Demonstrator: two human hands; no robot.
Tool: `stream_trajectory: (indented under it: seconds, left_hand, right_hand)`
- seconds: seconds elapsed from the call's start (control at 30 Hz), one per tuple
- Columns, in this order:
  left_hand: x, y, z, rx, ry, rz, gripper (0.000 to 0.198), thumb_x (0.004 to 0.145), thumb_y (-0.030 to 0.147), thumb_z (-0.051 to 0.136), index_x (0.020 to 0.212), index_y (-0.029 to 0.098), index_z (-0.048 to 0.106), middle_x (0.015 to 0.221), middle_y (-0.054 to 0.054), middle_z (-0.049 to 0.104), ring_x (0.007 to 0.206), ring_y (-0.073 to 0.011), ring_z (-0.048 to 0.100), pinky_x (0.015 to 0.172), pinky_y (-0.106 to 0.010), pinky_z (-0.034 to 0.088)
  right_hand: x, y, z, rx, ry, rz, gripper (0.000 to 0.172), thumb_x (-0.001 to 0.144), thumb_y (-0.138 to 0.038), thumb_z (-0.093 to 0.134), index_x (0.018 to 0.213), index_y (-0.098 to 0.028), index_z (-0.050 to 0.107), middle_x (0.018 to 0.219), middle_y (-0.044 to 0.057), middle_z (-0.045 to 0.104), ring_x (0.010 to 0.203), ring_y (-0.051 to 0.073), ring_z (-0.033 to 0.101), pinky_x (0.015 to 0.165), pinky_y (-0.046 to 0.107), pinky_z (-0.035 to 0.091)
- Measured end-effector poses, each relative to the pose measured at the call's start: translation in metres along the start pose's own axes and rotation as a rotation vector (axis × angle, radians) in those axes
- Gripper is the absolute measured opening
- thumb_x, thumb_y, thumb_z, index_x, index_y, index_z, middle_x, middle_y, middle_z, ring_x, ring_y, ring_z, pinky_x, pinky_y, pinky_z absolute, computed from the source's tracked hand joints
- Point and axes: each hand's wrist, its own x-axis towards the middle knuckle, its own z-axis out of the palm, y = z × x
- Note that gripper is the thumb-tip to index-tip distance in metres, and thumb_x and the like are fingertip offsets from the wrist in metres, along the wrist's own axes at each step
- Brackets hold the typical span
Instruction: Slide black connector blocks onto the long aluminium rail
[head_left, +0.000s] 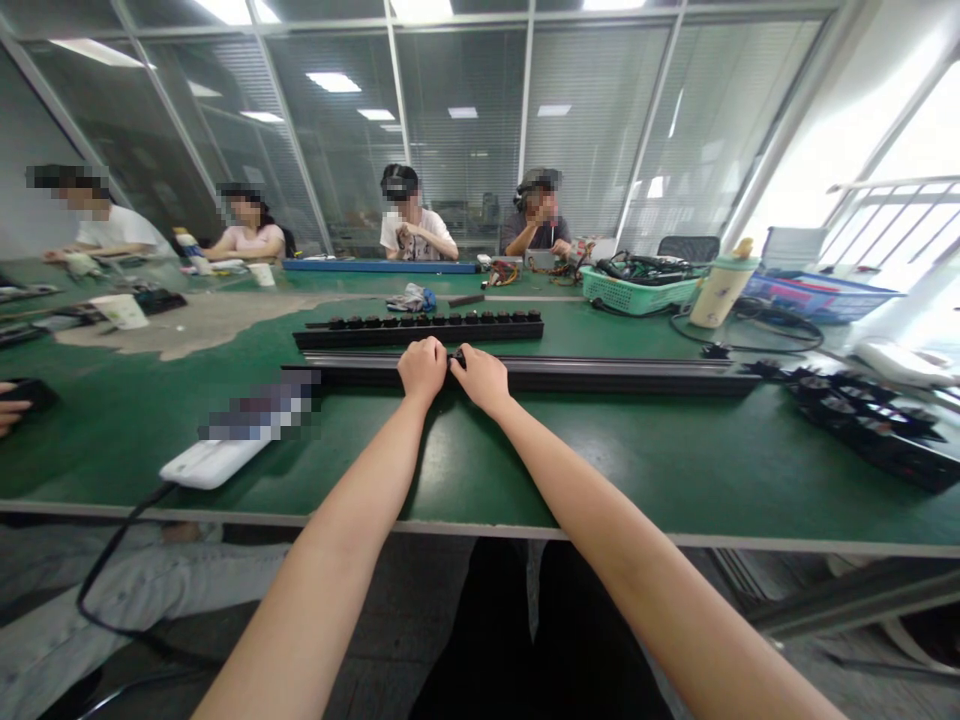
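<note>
A long black rail [615, 376] with a grooved top lies across the green table in front of me. My left hand [422, 368] is closed over the middle of this rail, its fingers curled and partly hidden. Just beside it, my right hand [482, 380] pinches a small black part [457, 358] at the rail's top. The part's shape is mostly covered by the fingers. Behind the rail lies a shorter black strip [420, 328] with a row of black pieces along it. At the right sits a cluster of loose black pieces [855, 400].
A white device with a cable [217, 455] lies at the left front. A green basket of cables [637, 288], a cream bottle [724, 288] and a blue bin [825, 295] stand at the back right. Several people sit around the table [600, 470]; another person's hand [11, 405] shows far left.
</note>
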Motion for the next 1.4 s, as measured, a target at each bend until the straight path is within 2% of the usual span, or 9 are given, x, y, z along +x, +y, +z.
stream_trajectory:
  seconds: [0.6, 0.9, 1.4]
  left_hand:
    - [0.001, 0.0001, -0.0009, 0.012, -0.007, -0.001, 0.039, 0.104, 0.033, 0.03, 0.1, 0.022, 0.067, 0.105, -0.011, 0.074, 0.102, -0.0261, 0.065, 0.078, -0.034, 0.042]
    - [0.0015, -0.0007, 0.0016, 0.028, 0.014, 0.012, 0.04, 0.105, 0.032, 0.029, 0.099, 0.022, 0.067, 0.102, -0.011, 0.073, 0.1, -0.0262, 0.066, 0.075, -0.034, 0.04]
    - [0.0008, -0.0005, -0.0007, 0.016, 0.001, 0.005, 0.039, 0.105, 0.033, 0.029, 0.099, 0.023, 0.066, 0.104, -0.011, 0.073, 0.101, -0.0258, 0.065, 0.077, -0.034, 0.041]
  right_hand:
    - [-0.002, 0.0035, -0.0032, -0.033, -0.006, -0.008, 0.032, 0.108, -0.04, 0.039, 0.123, -0.02, 0.059, 0.121, 0.01, 0.071, 0.112, 0.022, 0.066, 0.093, 0.03, 0.048]
    - [-0.0022, 0.0058, 0.0031, -0.042, 0.069, 0.024, 0.027, 0.107, -0.037, 0.042, 0.115, -0.02, 0.061, 0.115, 0.008, 0.073, 0.11, 0.023, 0.065, 0.096, 0.031, 0.047]
    - [-0.0031, 0.0099, -0.0022, -0.034, 0.033, 0.032, 0.027, 0.107, -0.037, 0.04, 0.116, -0.02, 0.06, 0.115, 0.008, 0.073, 0.108, 0.022, 0.066, 0.09, 0.03, 0.048]
